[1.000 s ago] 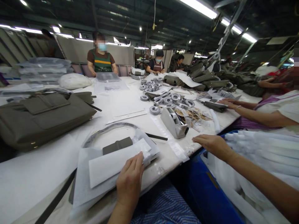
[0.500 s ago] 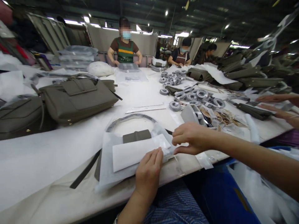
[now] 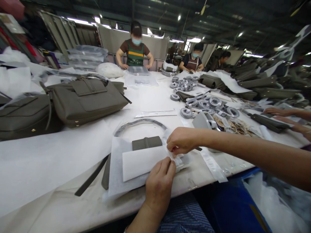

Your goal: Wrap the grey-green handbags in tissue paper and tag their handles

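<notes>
My left hand [image 3: 159,184] presses down on the near right corner of a folded white foam sheet [image 3: 142,161] that lies on a larger white sheet [image 3: 116,174]. My right hand [image 3: 181,141] reaches in from the right and pinches the sheet's right end with fingertips close together. A small grey-green leather piece [image 3: 147,142] peeks out just behind the fold. A wrapped curved handle [image 3: 139,123] arcs behind it, and a dark strap [image 3: 91,177] runs out to the left.
Two grey-green handbags [image 3: 88,98] sit at the left. A tape dispenser [image 3: 204,121] and several tape rolls [image 3: 201,103] lie to the right. Another person's hands [image 3: 283,111] work at the far right; masked workers stand at the table's far end. A blue bin [image 3: 233,207] is beside my knee.
My right hand has come in from the table's right edge to the sheet's right end and closed its fingers on it. The view has shifted, and my left hand stays pressing the sheet.
</notes>
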A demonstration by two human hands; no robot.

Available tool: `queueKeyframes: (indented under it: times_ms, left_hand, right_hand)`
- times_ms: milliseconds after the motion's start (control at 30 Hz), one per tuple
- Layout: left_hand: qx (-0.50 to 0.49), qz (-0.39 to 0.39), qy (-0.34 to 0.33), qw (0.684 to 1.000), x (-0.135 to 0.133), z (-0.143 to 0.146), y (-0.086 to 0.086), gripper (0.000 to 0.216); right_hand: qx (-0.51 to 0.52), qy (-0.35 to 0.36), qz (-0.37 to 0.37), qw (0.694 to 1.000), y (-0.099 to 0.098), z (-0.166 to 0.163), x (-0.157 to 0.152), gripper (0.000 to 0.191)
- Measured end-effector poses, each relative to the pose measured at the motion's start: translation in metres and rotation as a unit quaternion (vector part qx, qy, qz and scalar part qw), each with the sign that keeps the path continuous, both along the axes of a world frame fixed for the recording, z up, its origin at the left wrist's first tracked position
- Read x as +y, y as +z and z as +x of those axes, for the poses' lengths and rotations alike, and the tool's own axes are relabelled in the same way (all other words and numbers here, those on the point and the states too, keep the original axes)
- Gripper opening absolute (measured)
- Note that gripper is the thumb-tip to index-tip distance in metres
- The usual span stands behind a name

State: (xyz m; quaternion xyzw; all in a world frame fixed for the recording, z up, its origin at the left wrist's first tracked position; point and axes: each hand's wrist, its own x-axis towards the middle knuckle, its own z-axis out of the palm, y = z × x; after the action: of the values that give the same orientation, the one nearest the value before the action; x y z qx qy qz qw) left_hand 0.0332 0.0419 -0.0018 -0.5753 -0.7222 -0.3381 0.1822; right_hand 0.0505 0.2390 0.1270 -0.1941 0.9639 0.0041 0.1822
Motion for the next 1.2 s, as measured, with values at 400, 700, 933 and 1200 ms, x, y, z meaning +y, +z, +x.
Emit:
queueKeyframes:
  times_ms: [400,700,933,1200]
  left_hand:
    - [0.03,-0.004,-0.003,1.0,-0.002,-0.001,-0.002,0.032]
    - [0.026,0.0,-0.007,1.0,0.0,0.0,-0.002,0.021]
    - [0.04,-0.003,0.003,0.999,0.0,0.002,-0.003,0.025]
    - [0.077,0.054,0.0,0.996,0.0,0.002,-0.005,0.027]
  right_hand:
    - [0.006,0.048,0.083,0.995,-0.008,-0.032,-0.01,0.012]
    - [-0.032,0.002,0.089,0.996,-0.007,-0.047,-0.011,0.025]
    - [-0.015,-0.062,0.03,0.998,-0.024,-0.06,0.019,0.037]
    - [0.022,-0.218,-0.067,0.973,-0.047,-0.061,0.05,0.028]
